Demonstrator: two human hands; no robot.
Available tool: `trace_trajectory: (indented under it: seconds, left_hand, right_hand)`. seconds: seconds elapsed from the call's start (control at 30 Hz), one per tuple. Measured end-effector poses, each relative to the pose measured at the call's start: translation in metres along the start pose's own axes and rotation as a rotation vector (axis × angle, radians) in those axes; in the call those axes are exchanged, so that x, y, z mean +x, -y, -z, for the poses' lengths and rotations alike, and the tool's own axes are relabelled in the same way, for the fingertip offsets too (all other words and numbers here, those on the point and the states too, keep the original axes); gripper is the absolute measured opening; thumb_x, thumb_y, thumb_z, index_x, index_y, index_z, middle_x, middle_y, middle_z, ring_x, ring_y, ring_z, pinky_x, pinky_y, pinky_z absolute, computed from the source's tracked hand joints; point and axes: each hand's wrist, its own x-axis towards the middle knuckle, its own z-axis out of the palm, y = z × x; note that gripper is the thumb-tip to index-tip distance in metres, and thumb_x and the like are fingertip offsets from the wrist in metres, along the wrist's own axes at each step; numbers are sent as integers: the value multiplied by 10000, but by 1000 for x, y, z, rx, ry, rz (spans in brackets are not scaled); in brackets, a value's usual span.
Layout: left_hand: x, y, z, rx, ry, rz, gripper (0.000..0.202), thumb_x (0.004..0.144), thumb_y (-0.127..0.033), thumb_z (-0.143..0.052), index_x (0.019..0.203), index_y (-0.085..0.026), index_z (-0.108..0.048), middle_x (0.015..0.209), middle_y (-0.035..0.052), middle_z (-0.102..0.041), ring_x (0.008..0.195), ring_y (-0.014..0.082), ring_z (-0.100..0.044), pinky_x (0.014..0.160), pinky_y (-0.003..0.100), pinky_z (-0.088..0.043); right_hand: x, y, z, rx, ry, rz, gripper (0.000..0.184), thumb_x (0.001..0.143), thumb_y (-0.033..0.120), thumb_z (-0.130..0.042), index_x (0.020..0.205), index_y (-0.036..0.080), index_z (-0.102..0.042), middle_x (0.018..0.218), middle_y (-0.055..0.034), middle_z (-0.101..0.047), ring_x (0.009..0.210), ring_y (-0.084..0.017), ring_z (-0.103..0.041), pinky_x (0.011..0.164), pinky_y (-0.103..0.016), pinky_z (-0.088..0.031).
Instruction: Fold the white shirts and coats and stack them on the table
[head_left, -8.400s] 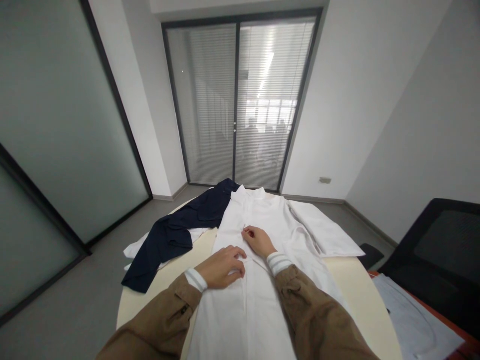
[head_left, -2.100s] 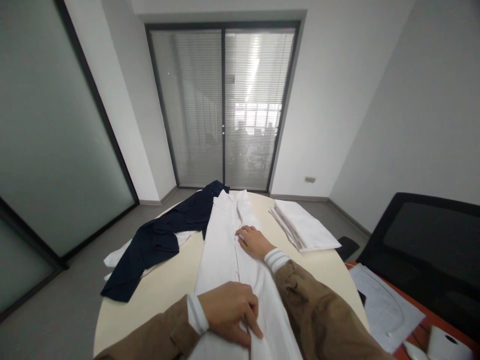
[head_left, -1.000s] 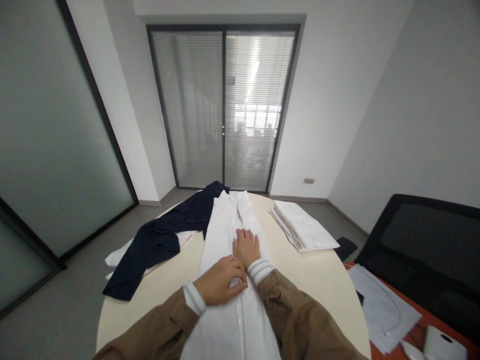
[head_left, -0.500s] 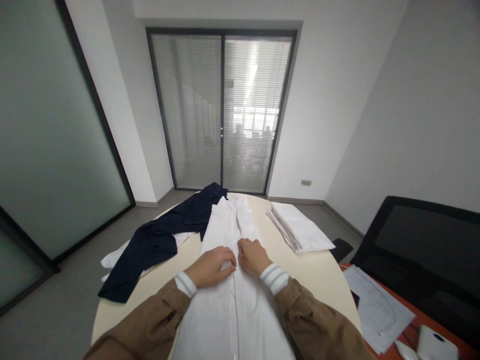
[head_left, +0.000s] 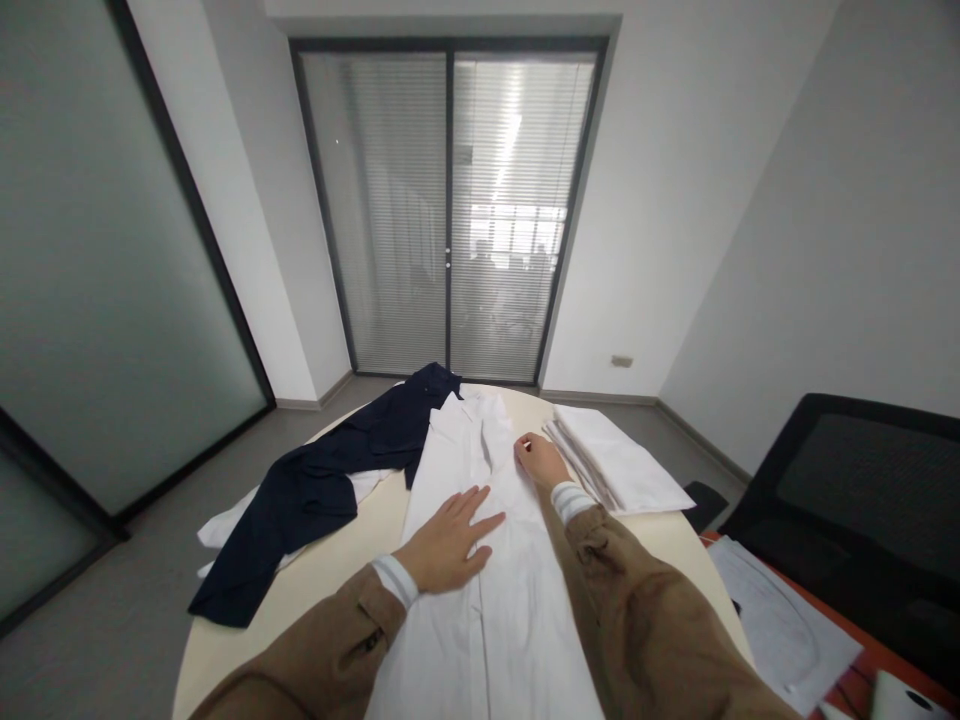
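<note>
A long white shirt (head_left: 517,580) lies lengthwise on the round table, with its collar end at the far side and its front seam running down the middle. My left hand (head_left: 450,540) rests flat on the shirt's front, fingers spread. At the shirt's upper right edge, my right hand (head_left: 541,460) is closed, thumb and fingers pinched on the cloth; the fold between the fingertips is mostly hidden. Both wrists show striped cuffs under brown sleeves.
A dark navy garment (head_left: 315,480) lies over white cloth on the table's left. Folded white cloth (head_left: 622,460) is stacked at the right. The cream tabletop (head_left: 337,570) stands beside an orange-red desk with papers (head_left: 787,620) and a black mesh chair (head_left: 870,500). Behind are glass doors (head_left: 450,210).
My right hand has moved from the shirt's middle seam up and right to its edge. The left hand has opened out flat on the front. The view has shifted slightly.
</note>
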Motion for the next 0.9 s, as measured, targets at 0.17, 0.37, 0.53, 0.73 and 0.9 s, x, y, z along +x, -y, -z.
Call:
trace_trajectory:
  seconds: [0.17, 0.37, 0.53, 0.73, 0.9]
  left_hand:
    - [1, -1, 2, 28, -59, -4, 607, 910, -284, -577, 1491, -279, -403, 1648, 107, -150, 1509, 380, -55, 1179, 578, -238]
    - [3, 2, 3, 8, -68, -19, 609, 906, -314, -574, 1489, -260, -408, 1623, 149, -208, 1497, 402, -115, 1170, 584, -259]
    - [5, 6, 2, -1, -85, -39, 606, 913, -350, -568, 1490, -256, -406, 1621, 143, -219, 1494, 402, -130, 1166, 598, -266]
    - [5, 9, 1, -15, -73, -28, 616, 917, -364, -564, 1500, -272, -388, 1629, 138, -200, 1493, 406, -131, 1164, 596, -270]
    - [5, 10, 1, -23, -75, -24, 613, 920, -374, -559, 1499, -266, -389, 1643, 143, -141, 1498, 405, -107, 1171, 583, -262]
  right_hand:
    - [33, -9, -7, -31, 6, -27, 275, 934, 316, -511, 1118, 177, -660, 988, -95, -746, 902, -184, -673, 769, -257, -430]
    - [64, -10, -15, -35, 24, -57, 369, 952, 338, -483, 1230, 144, -628, 1114, -128, -731, 1005, -203, -673, 821, -262, -445]
    - [84, -6, -23, -38, 16, -84, 364, 942, 396, -485, 1086, 148, -709, 1064, -145, -742, 1010, -234, -674, 810, -284, -451]
    - [96, -3, -29, -54, -8, -118, 250, 885, 311, -557, 884, 148, -747, 939, -151, -750, 912, -249, -688, 762, -294, -450]
    - [105, 3, -21, -62, -129, -115, 307, 963, 279, -435, 1082, 137, -680, 1069, -170, -711, 1019, -244, -651, 840, -304, -437]
